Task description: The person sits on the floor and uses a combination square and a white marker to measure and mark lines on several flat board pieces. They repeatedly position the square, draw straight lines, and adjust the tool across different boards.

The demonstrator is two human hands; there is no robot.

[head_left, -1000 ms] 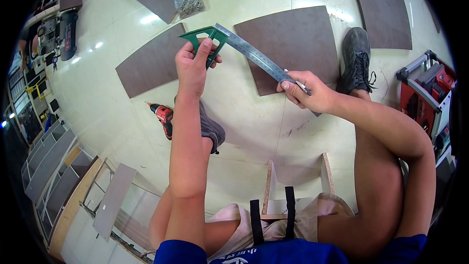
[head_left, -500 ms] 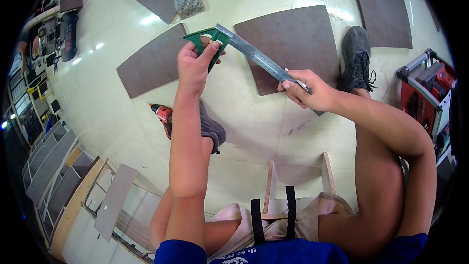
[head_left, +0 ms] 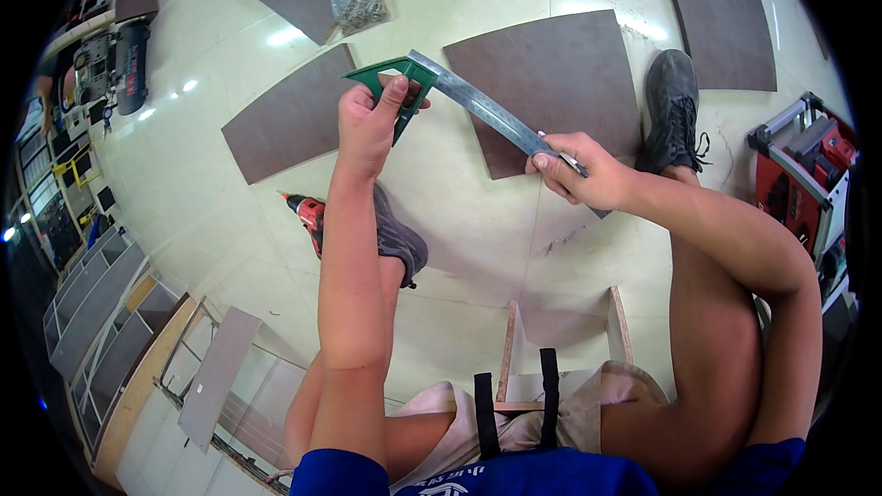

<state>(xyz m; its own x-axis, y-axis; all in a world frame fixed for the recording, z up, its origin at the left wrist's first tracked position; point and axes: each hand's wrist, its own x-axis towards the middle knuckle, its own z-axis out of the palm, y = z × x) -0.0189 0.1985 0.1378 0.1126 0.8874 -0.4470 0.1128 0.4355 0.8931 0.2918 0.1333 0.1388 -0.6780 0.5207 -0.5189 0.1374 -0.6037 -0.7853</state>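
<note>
A combination square with a steel blade (head_left: 482, 108) and a green head is held up over the floor between my two hands. My left hand (head_left: 364, 133) is closed around the green head (head_left: 418, 73), thumb across it. Near the blade's other end, my right hand (head_left: 588, 173) grips the steel, with a slim pen-like piece (head_left: 573, 164) also between its fingers. The right fingers cover part of the blade. Below the square lies a dark brown panel (head_left: 560, 73), and another brown panel (head_left: 289, 115) is behind my left hand.
A red and black drill (head_left: 310, 214) lies by my left foot. More brown panels (head_left: 721, 23) lie farther off, one with a clear bag of small hardware (head_left: 356, 5) on it. A red tool case (head_left: 792, 188) stands at right. Beneath me is a board frame (head_left: 507, 349).
The green head and my left hand have dropped very slightly. My right hand keeps its hold on the blade, and the whole view has shifted a touch.
</note>
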